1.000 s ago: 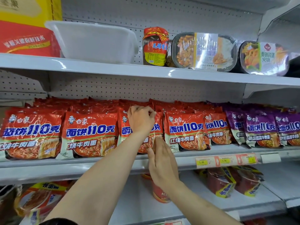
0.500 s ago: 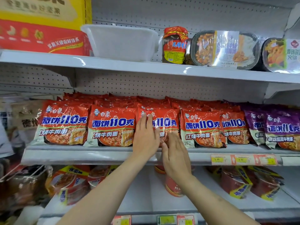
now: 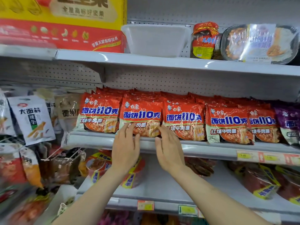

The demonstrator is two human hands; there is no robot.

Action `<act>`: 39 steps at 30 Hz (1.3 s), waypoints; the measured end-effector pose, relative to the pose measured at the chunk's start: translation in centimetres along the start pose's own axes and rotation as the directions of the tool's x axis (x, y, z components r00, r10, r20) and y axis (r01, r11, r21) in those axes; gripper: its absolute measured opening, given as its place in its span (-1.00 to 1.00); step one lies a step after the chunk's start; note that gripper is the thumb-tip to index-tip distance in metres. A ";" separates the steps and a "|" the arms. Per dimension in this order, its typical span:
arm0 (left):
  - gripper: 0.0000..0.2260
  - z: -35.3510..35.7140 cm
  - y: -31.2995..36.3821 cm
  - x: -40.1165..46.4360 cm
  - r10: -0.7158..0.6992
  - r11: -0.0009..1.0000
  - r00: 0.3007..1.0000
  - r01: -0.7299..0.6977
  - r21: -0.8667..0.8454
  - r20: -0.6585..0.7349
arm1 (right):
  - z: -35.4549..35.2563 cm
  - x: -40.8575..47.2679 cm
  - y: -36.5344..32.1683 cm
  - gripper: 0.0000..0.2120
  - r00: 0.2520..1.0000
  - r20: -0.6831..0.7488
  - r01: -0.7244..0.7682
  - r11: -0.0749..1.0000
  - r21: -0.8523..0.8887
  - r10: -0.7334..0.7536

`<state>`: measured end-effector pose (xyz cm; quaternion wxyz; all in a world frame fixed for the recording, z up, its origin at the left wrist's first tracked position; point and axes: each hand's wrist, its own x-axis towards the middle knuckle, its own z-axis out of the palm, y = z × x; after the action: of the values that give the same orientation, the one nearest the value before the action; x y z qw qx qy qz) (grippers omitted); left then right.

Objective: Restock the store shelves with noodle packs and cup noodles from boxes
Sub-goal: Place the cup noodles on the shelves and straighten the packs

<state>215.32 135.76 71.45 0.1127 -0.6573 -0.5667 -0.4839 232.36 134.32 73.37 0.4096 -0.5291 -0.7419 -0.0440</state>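
Red noodle packs stand in rows along the middle shelf. The second pack from the left is straight ahead of me. My left hand is flat with straight fingers, its fingertips touching that pack's lower left edge. My right hand is also flat and open, fingertips at the pack's lower right corner. Purple noodle packs continue the row at the right. Red cup noodles lie on the lower shelf behind my forearms.
A white plastic tub, a red jar and a sealed meal tray sit on the top shelf beside a yellow-red carton. Snack bags hang at the left. Price tags line the shelf edges.
The view has shifted so the shelves sit further right. Both hands have dropped from the third pack's face and now spread apart at the lower edge of the second pack.
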 end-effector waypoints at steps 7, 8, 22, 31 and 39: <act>-0.49 -0.9 -2.1 -0.8 0.048 0.984 0.998 -0.055 0.167 0.046 | 1.6 -0.2 -2.2 -0.50 0.995 0.076 0.064 0.996 -0.059 -0.059; -0.49 -0.9 -2.1 -0.7 0.056 0.982 0.997 -0.064 0.177 0.049 | 1.8 0.0 -2.2 -0.48 0.993 0.088 0.080 0.993 -0.082 -0.073; -0.48 -1.0 -2.4 0.3 0.053 0.949 0.993 -0.084 0.304 0.109 | 1.7 1.0 -0.2 -0.38 0.972 0.035 0.228 0.891 -0.392 -0.233; -0.36 -1.1 -0.6 -0.2 0.041 0.989 0.985 -0.064 0.132 0.167 | 0.8 0.7 -1.1 -0.38 0.987 0.098 0.125 0.991 0.039 -0.129; -0.38 0.0 0.3 -0.4 0.000 0.972 0.981 -0.046 0.230 0.196 | 0.7 1.0 -1.9 -0.49 0.966 0.256 -0.023 0.976 0.216 -0.034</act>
<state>215.58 135.39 71.23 0.1388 -0.6900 -0.6203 -0.3462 230.29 134.56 74.29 0.3647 -0.4804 -0.7906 0.1056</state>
